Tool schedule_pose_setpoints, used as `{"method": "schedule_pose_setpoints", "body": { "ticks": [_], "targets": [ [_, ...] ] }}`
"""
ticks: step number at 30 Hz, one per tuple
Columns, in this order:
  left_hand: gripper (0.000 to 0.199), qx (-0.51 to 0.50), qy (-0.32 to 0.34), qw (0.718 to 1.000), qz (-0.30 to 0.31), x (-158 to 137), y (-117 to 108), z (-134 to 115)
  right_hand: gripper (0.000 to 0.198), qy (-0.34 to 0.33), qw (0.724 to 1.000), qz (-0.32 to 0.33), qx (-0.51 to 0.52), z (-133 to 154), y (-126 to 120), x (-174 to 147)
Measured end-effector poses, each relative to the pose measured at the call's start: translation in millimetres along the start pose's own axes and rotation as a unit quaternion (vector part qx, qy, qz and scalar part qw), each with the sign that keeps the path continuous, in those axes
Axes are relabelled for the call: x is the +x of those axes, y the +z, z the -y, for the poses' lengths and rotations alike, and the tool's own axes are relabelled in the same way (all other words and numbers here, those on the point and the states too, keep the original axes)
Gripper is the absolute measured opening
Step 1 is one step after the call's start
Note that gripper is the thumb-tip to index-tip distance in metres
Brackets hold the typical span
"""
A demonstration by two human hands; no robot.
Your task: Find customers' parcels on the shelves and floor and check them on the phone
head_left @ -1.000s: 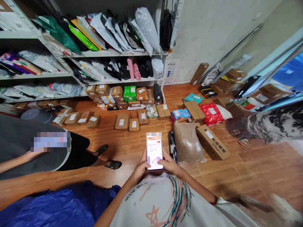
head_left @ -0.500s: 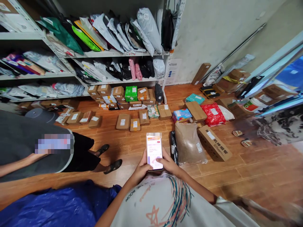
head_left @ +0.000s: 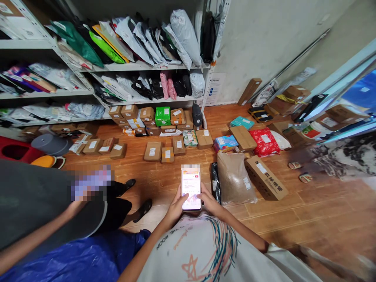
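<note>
A smartphone [head_left: 190, 187] with a lit screen is held upright in front of my chest, between both hands. My left hand [head_left: 176, 203] is closed around its left edge, with the thumb on the lower left of the screen. On the opposite edge my right hand [head_left: 208, 199] grips it, its thumb at the lower right of the screen. The fingers behind the phone are hidden. Just right of the phone, on the floor, lie a slim black parcel [head_left: 216, 183] and a large brown bag in clear plastic [head_left: 235, 178].
Shelves [head_left: 147, 66] packed with mailing bags stand ahead. Cardboard boxes [head_left: 153, 151] line the floor below. A long carton [head_left: 266, 178] lies to the right. At left, another person [head_left: 44, 203] holds a blurred item, beside a blue plastic sheet [head_left: 73, 254].
My thumbs have shifted on the screen, the left one upward and the right one outward. The other person has leaned nearer, uncovering a red item and a yellow item behind.
</note>
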State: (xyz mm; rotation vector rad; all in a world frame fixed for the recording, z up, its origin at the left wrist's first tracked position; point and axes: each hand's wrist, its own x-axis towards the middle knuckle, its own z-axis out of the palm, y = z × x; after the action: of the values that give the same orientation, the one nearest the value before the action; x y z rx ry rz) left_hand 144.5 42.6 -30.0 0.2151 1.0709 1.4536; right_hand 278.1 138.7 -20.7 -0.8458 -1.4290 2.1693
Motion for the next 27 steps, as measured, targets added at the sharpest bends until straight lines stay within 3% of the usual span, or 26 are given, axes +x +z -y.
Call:
{"method": "schedule_pose_setpoints", "body": {
  "ticks": [5, 10, 15, 18, 23, 27],
  "targets": [
    [0.089, -0.029, 0.004, 0.999, 0.027, -3, 4, -6, 0.044, -0.008, 1.0, -0.015, -0.004, 1, 3, 1],
    [0.106, -0.006, 0.018, 0.996, 0.088, -6, 8, -10, 0.031, -0.005, 0.996, -0.08, 0.027, 5, 10, 8],
    [0.106, -0.029, 0.007, 0.993, 0.111, -6, 9, -9, 0.042, 0.01, 0.988, -0.15, 0.039, 25, 20, 19],
    [0.106, -0.058, -0.004, 0.992, 0.113, -6, 8, -8, 0.049, 0.003, 0.987, -0.159, 0.029, 31, 23, 22],
    [0.107, -0.088, -0.002, 0.99, 0.112, -7, 6, -6, 0.045, -0.101, 0.982, -0.144, -0.068, 16, 18, 15],
    [0.107, -0.103, 0.008, 0.987, 0.12, -6, 3, -3, 0.046, -0.218, 0.944, -0.145, -0.203, 0, 6, 3]
  ]
}}
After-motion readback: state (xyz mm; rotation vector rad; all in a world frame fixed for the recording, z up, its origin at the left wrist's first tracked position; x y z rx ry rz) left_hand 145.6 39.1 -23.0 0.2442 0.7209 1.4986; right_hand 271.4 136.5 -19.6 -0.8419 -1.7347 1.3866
